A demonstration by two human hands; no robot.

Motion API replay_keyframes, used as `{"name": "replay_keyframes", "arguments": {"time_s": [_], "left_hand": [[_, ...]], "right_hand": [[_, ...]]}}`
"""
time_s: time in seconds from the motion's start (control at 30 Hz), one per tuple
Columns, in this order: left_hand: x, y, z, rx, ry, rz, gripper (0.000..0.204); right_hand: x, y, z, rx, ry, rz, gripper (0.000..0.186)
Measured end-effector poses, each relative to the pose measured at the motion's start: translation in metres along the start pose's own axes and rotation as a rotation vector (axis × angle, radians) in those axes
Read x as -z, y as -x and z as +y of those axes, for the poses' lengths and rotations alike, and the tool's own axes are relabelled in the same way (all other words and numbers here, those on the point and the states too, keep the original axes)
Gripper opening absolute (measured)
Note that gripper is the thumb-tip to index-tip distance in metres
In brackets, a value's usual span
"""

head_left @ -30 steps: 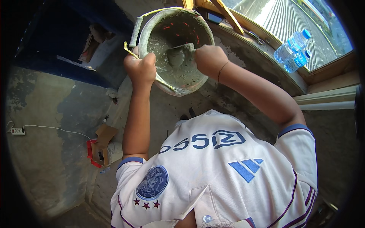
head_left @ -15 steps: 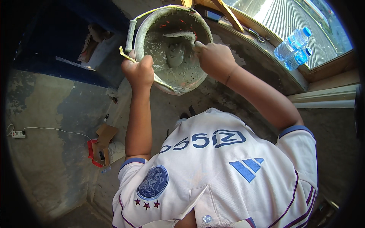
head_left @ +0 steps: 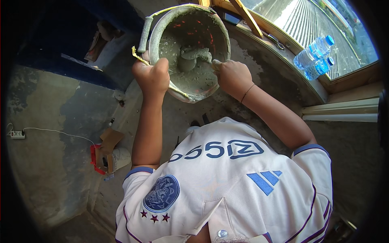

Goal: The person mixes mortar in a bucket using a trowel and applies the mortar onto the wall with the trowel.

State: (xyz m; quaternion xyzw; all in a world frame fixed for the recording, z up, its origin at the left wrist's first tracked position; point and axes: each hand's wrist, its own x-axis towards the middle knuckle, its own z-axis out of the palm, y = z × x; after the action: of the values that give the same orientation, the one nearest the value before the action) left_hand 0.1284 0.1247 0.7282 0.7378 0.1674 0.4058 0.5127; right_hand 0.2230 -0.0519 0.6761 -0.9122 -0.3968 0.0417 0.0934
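Observation:
At the top centre, a grey-crusted bucket [head_left: 154, 38] is tipped toward me, with wet grey mortar [head_left: 190, 79] inside. My left hand [head_left: 153, 77] is closed on the bucket's left rim, beside a frayed yellow cord [head_left: 135, 52] and the wire handle's grey grip [head_left: 145, 34]. My right hand [head_left: 233, 79] is closed on the handle of a mortar-coated trowel [head_left: 202, 54] at the bucket's right side. The trowel's blade is in the bucket, partly buried or coated, so its outline is hard to make out.
Two water bottles [head_left: 310, 56] and scissors [head_left: 276, 41] are on the wooden window ledge [head_left: 259, 42], near a leaning wooden strip [head_left: 245, 16]. At lower left lie an open cardboard box [head_left: 107, 146] and a power strip [head_left: 17, 134] with a white cable.
Since half a second ago, my right hand and the trowel have moved down and slightly right, with the blade lower in the mortar. The bucket has shifted slightly rightward in view.

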Motion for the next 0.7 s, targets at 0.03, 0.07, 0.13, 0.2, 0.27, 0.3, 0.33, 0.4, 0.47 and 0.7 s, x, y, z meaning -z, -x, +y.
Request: {"name": "replay_keyframes", "arguments": {"time_s": [0.03,0.07,0.13,0.2,0.27,0.3,0.33,0.4,0.47,0.7], "left_hand": [[0.002,0.001,0.001,-0.002,0.002,0.004,0.009],[0.003,0.003,0.003,0.007,0.01,-0.004,0.009],[0.004,0.005,0.005,0.014,0.019,-0.009,0.008],[0.003,0.006,0.007,0.01,0.001,-0.003,0.007],[0.002,0.008,0.008,0.004,-0.012,-0.005,0.008],[0.002,0.009,0.008,-0.001,-0.027,-0.011,0.009],[0.001,0.01,0.009,-0.002,-0.026,-0.009,0.009],[0.001,0.01,0.013,0.03,0.043,-0.044,0.013],[0.002,0.011,0.013,0.027,0.045,-0.041,0.015],[-0.001,0.01,0.013,0.06,0.055,-0.017,0.009]], "right_hand": [[-0.002,-0.001,0.0,-0.01,0.007,0.024,0.017],[-0.003,-0.003,0.0,-0.007,0.01,0.026,0.017],[-0.005,-0.006,0.004,-0.03,0.029,0.069,0.016],[-0.011,-0.008,0.009,-0.034,0.025,0.079,0.016],[-0.014,-0.01,0.01,-0.037,0.021,0.09,0.017],[-0.014,-0.011,0.01,-0.04,0.019,0.093,0.017],[-0.015,-0.012,0.01,-0.044,0.016,0.096,0.017],[-0.013,-0.013,0.012,-0.038,0.001,0.126,0.017],[-0.013,-0.014,0.012,-0.031,-0.014,0.157,0.017],[-0.016,-0.017,0.014,-0.024,-0.044,0.271,0.02]]}}
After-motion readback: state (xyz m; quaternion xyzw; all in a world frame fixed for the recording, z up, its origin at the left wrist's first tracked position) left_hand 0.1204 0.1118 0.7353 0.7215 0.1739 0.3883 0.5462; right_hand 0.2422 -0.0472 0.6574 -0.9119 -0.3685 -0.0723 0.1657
